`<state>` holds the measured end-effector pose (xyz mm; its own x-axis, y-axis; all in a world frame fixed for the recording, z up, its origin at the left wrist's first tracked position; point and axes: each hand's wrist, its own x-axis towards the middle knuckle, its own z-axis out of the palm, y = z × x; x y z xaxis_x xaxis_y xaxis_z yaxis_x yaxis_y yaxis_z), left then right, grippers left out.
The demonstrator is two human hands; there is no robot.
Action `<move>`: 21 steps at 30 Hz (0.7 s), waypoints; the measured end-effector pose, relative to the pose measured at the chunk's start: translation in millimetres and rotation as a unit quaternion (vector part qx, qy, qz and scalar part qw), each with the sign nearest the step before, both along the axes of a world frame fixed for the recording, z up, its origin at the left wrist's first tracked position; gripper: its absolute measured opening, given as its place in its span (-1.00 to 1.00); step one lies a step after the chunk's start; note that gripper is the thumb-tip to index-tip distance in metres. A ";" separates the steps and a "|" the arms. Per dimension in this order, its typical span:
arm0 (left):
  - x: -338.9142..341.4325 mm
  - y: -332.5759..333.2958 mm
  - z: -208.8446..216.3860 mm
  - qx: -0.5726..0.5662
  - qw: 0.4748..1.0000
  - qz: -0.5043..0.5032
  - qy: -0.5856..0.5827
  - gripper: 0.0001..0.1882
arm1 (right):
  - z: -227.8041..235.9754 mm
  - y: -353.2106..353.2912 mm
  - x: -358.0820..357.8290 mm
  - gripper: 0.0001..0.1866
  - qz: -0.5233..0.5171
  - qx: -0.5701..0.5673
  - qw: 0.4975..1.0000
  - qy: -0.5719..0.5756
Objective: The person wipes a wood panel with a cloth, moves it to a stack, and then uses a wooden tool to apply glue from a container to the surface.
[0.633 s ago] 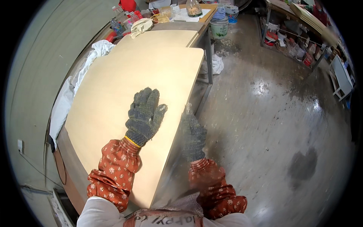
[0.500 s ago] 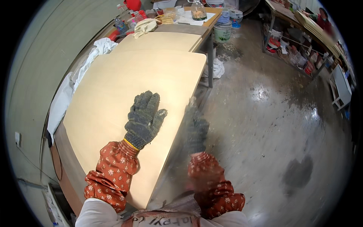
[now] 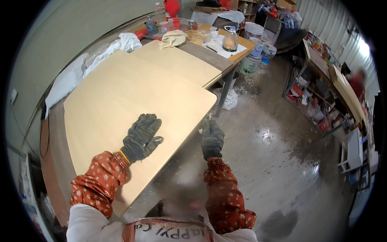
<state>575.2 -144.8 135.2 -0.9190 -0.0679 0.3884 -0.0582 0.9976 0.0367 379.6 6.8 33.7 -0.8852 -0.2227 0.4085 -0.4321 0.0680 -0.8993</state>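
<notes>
A large pale wooden board (image 3: pixel 161 88) with rounded corners lies flat on a table, over a second pale board (image 3: pixel 177 56) that shows at its far end. My left hand (image 3: pixel 142 137), in a dark knitted glove with a yellow cuff edge, rests on the upper board with fingers stretched and thumb apart. Just off the board's right edge is my right hand (image 3: pixel 212 139), gloved alike, its fingers closed. Small pale bits show by its fingertips, and what they hold is too small to make out. Both forearms wear red flowered sleeves.
White cloth (image 3: pixel 96 60) runs along the table's wall side. A beige cloth (image 3: pixel 173 39), bottles and a glass jar (image 3: pixel 230 40) stand at the far end. Buckets (image 3: pixel 250 64) and a white bag (image 3: pixel 227 99) sit beyond. Another person (image 3: pixel 357 82) is near the right-hand workbench.
My view has turned, so the board and table sit at a different slant. The right hand, smeared by motion before, is now sharper beside the board's edge. The left hand stays on the board.
</notes>
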 end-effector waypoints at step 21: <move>-41.9 -0.9 51.1 -0.047 0.966 0.256 -0.010 -0.43 | 174.4 29.8 -60.9 -0.64 0.333 0.442 0.787 0.273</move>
